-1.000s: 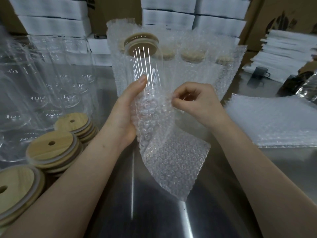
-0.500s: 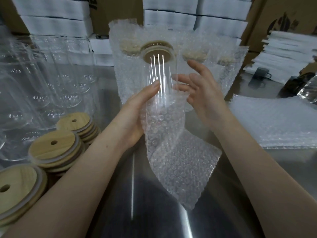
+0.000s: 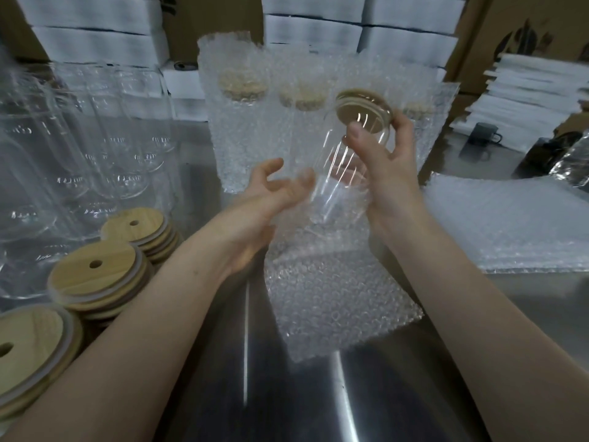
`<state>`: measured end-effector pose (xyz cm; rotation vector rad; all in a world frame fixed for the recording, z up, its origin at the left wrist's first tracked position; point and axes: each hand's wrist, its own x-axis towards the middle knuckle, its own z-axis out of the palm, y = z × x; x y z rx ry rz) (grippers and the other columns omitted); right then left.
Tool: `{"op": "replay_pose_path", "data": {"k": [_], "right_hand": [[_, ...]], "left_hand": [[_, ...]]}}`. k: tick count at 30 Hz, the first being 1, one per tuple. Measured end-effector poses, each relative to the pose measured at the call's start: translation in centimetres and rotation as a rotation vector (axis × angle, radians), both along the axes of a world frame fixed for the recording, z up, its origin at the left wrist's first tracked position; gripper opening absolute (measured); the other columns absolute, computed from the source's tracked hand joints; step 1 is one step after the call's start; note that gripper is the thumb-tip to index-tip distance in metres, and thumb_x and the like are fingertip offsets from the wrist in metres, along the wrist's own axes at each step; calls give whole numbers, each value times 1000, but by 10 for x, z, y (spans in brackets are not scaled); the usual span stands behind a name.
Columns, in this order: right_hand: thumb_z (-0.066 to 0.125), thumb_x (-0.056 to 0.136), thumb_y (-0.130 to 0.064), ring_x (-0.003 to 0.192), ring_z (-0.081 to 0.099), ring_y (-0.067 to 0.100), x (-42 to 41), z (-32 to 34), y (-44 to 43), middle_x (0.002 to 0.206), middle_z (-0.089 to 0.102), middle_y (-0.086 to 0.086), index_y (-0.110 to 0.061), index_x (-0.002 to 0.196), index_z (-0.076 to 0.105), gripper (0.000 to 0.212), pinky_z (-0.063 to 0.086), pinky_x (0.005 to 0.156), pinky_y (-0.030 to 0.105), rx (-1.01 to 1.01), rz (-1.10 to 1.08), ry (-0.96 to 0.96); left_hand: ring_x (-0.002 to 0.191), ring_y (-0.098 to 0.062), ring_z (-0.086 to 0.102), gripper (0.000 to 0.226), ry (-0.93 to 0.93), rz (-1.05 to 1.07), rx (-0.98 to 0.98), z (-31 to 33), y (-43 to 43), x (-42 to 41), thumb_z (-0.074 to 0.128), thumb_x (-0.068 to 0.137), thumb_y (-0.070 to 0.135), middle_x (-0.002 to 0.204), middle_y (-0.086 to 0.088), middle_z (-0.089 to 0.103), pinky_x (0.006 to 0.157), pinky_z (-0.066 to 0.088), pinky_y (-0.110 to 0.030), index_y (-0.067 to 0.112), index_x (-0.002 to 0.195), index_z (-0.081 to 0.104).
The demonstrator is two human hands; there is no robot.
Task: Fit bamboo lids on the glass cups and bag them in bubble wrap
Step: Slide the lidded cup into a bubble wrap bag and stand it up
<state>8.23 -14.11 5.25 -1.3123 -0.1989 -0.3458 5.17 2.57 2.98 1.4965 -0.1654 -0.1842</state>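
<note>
A clear glass cup (image 3: pixel 338 173) with a bamboo lid (image 3: pixel 363 111) is held tilted above the steel table, its base inside the mouth of a bubble wrap bag (image 3: pixel 334 295). My right hand (image 3: pixel 389 173) grips the cup near its lidded top, thumb in front. My left hand (image 3: pixel 264 202) is beside the bag's mouth with fingers spread and relaxed; I cannot tell if it touches the wrap. The bag hangs down onto the table.
Bare glass cups (image 3: pixel 79 148) crowd the left. Stacks of bamboo lids (image 3: pixel 95 275) sit at front left. Several bagged lidded cups (image 3: pixel 242 122) stand behind. A pile of flat bubble wrap bags (image 3: pixel 510 224) lies at right. White boxes (image 3: pixel 95 33) are stacked at the back.
My right hand moved up from the bag's mouth and took hold of the cup near its lid. The cup shifted right and tilted. My left hand let go of the cup and opened.
</note>
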Motion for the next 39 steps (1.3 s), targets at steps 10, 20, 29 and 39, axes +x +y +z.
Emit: {"op": "replay_pose_path", "data": {"k": [10, 20, 29, 39], "right_hand": [[79, 75, -26, 112, 64, 26, -4, 1, 1, 121, 64, 15, -27, 127, 46, 61, 56, 86, 30, -31, -31, -92], [78, 72, -19, 95, 67, 11, -8, 0, 12, 104, 69, 8, -21, 123, 50, 59, 51, 77, 19, -104, 107, -97], [74, 81, -19, 97, 64, 4, -9, 8, 3, 107, 64, -1, -24, 121, 48, 48, 49, 80, 15, 26, -99, -212], [72, 83, -5, 88, 66, 1, -20, 11, 12, 102, 64, 2, -24, 109, 49, 39, 52, 74, 17, -91, -39, -327]], "left_hand": [[104, -19, 71, 65, -76, -13, 117, -3, -4, 0, 84, 64, 44, 112, 0, 74, 102, 50, -45, 17, 120, 64], [116, 0, 52, 92, -253, 268, 29, -6, -8, 1, 79, 52, 63, 127, 17, 48, 86, 45, -16, 42, 135, 42], [123, -12, 58, 114, -76, -149, 347, -1, 6, 4, 87, 44, 60, 135, 10, 60, 108, 43, -35, 16, 141, 47], [104, -13, 70, 78, -210, 2, 113, -2, -3, -1, 82, 63, 52, 114, 1, 73, 86, 51, -27, 11, 125, 59]]}}
